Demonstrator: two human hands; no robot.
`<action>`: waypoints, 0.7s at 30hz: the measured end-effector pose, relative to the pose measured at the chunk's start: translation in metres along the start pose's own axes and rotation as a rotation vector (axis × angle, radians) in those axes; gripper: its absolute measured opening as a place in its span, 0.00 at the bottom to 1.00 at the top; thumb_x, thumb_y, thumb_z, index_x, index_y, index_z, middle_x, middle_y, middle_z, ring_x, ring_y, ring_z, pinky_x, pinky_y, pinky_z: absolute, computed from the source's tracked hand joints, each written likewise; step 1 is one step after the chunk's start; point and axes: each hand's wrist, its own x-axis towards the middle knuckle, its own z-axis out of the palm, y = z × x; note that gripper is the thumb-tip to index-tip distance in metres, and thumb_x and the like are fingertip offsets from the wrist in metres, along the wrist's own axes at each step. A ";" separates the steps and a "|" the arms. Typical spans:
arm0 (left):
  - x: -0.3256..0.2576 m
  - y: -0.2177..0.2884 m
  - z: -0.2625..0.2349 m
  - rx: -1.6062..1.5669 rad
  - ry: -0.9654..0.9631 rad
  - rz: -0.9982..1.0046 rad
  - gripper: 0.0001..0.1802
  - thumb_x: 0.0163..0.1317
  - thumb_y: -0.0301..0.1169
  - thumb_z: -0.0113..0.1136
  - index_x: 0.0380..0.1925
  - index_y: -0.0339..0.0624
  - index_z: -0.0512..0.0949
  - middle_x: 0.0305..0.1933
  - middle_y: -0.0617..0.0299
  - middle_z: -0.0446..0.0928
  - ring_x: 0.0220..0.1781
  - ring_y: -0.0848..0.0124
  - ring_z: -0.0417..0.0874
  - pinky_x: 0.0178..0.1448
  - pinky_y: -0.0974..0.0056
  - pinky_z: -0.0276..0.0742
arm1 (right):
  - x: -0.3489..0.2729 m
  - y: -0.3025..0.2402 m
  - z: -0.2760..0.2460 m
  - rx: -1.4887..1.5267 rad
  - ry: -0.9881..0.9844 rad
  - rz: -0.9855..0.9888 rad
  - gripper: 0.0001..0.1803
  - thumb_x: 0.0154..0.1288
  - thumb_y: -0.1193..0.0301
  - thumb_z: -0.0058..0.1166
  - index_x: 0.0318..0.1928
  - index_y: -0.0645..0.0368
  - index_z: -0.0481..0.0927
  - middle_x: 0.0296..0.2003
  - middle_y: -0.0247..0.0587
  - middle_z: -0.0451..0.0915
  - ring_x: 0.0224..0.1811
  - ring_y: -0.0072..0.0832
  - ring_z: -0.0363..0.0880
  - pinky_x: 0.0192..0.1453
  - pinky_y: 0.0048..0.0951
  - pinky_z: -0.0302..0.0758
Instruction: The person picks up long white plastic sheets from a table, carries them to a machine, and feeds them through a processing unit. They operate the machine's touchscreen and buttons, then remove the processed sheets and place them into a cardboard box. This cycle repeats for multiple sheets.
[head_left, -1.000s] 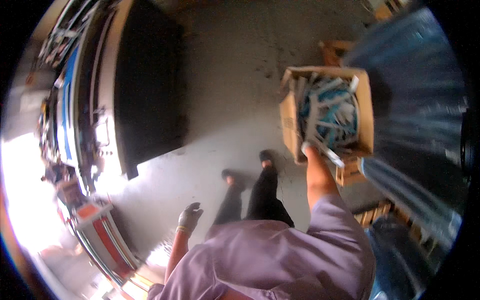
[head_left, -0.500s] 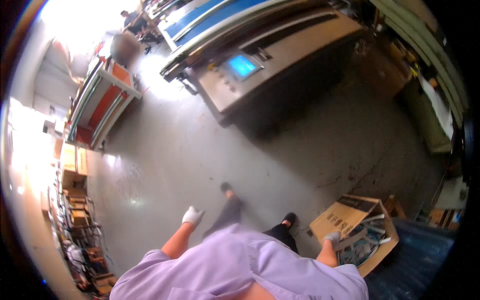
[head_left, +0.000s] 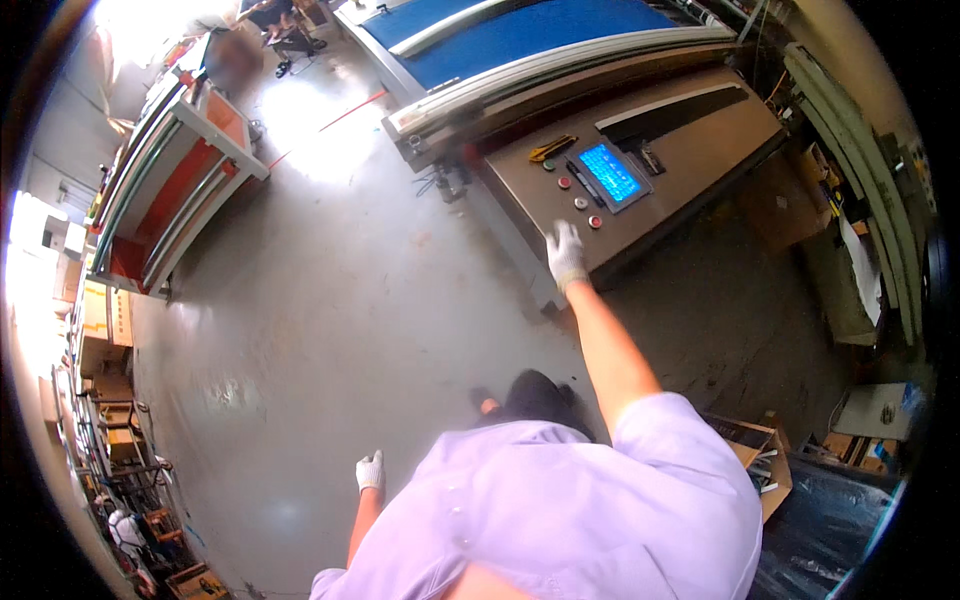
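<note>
My right hand, in a white knit glove, reaches forward over the near corner of a brown machine cabinet. Its fingers are stretched out with nothing in them, just short of several round push buttons; whether it touches the panel I cannot tell. Beside the buttons is a lit blue screen. A yellow-handled cutter knife and a dark pen lie close to it. My left hand, gloved too, hangs low at my left side above the floor, its fingers loosely extended and holding nothing.
Behind the cabinet stretches a blue machine bed with a metal rail. A red-and-white cart stands at left, near shelves of cartons. An open carton of scraps sits by my right side. Another person is far back.
My right hand has left the scrap carton and risen forward to the control panel. I have moved closer to the machine. The left hand still hangs at my side.
</note>
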 end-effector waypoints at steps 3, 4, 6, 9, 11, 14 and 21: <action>0.020 0.089 -0.010 -0.210 -0.082 -0.061 0.18 0.62 0.42 0.57 0.24 0.37 0.73 0.13 0.65 0.64 0.14 0.73 0.65 0.19 0.61 0.63 | 0.081 0.005 0.061 -0.207 -0.035 0.238 0.23 0.62 0.69 0.52 0.57 0.61 0.66 0.53 0.58 0.72 0.58 0.55 0.69 0.60 0.48 0.69; 0.026 0.104 -0.018 -0.259 -0.066 -0.079 0.18 0.62 0.42 0.57 0.21 0.41 0.69 0.12 0.68 0.62 0.11 0.75 0.60 0.14 0.65 0.58 | 0.099 0.001 0.078 -0.294 -0.125 0.289 0.23 0.61 0.71 0.51 0.56 0.61 0.66 0.53 0.58 0.71 0.59 0.54 0.68 0.60 0.47 0.69; 0.048 0.131 -0.024 -0.249 -0.072 -0.074 0.18 0.62 0.41 0.56 0.21 0.40 0.70 0.12 0.67 0.61 0.12 0.74 0.63 0.16 0.64 0.61 | 0.128 0.013 0.090 -0.407 -0.146 0.342 0.22 0.61 0.73 0.49 0.56 0.59 0.66 0.52 0.59 0.72 0.60 0.52 0.69 0.60 0.46 0.70; 0.117 0.068 -0.064 0.559 0.027 0.333 0.13 0.55 0.38 0.61 0.29 0.39 0.74 0.27 0.51 0.79 0.30 0.55 0.82 0.31 0.54 0.76 | 0.145 -0.045 0.120 -0.485 -0.261 0.550 0.18 0.62 0.77 0.43 0.53 0.55 0.69 0.44 0.54 0.78 0.48 0.51 0.79 0.49 0.49 0.77; 0.161 0.084 -0.057 0.799 -0.048 0.403 0.13 0.54 0.38 0.62 0.30 0.40 0.74 0.28 0.51 0.79 0.31 0.54 0.82 0.33 0.54 0.77 | 0.152 -0.008 0.122 -0.496 -0.132 0.461 0.16 0.62 0.76 0.45 0.51 0.56 0.69 0.44 0.55 0.78 0.44 0.52 0.79 0.48 0.49 0.77; 0.209 0.135 -0.061 0.848 -0.216 0.294 0.13 0.52 0.38 0.63 0.31 0.42 0.74 0.29 0.52 0.79 0.32 0.54 0.82 0.36 0.54 0.77 | 0.153 0.015 0.122 -0.619 -0.128 0.466 0.15 0.61 0.76 0.45 0.50 0.56 0.70 0.42 0.57 0.78 0.43 0.53 0.80 0.46 0.51 0.76; 0.356 0.327 -0.092 1.138 -0.234 0.573 0.15 0.48 0.38 0.66 0.32 0.46 0.73 0.32 0.52 0.79 0.36 0.53 0.81 0.42 0.54 0.78 | 0.167 -0.078 0.121 -0.665 -0.049 0.577 0.22 0.62 0.74 0.52 0.57 0.60 0.69 0.55 0.54 0.67 0.56 0.51 0.70 0.58 0.44 0.70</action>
